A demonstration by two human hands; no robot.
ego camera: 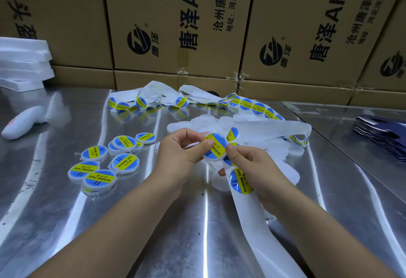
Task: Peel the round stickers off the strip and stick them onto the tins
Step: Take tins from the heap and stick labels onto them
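- Left hand point(184, 148) grips the white tin point(214, 147) by its rim above the bench point(197, 223); the right hand point(252, 165) thumb presses the round sticker point(216, 143) down while its other fingers pinch the strip point(243, 192).
- Best to rub outward from the centre, smoothing the edges flat.
- The sticker is blue with a yellow "SOLDERING PASTE" band, seemingly centred on the lid.
- Labelled tins point(100, 179) lie to the left.

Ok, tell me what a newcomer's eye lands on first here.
Both hands at centre: the left hand and right hand press a blue-and-yellow sticker onto a tin. Left of them lies a cluster of labelled tins on the shiny metal table. Behind, the sticker strip curls before cardboard boxes.
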